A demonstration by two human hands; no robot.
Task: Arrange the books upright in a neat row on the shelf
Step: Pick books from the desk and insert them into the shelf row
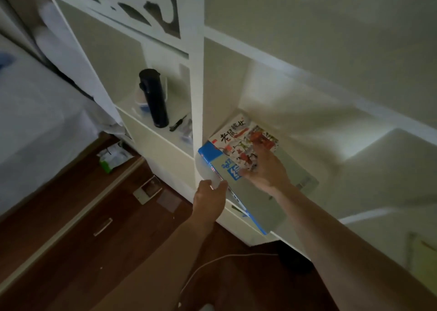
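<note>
Two books lie flat in a stack on the white shelf (pixel 314 145) in the right compartment. The lower one is a large blue-and-grey book (pixel 255 202) that juts over the shelf's front edge. On top of it lies a smaller white book with colourful pictures (pixel 238 140). My left hand (pixel 209 198) grips the blue book's near left edge, thumb and fingers curled round it. My right hand (pixel 264 171) rests on top of the stack, fingers spread over both covers.
A dark flask (pixel 153 97) stands in the left compartment beside a small dark tool (pixel 177 122) and some small items. Below is a dark wooden floor with a white cable (pixel 212 261), a packet (pixel 113 157) and small flat items. A white bed lies far left.
</note>
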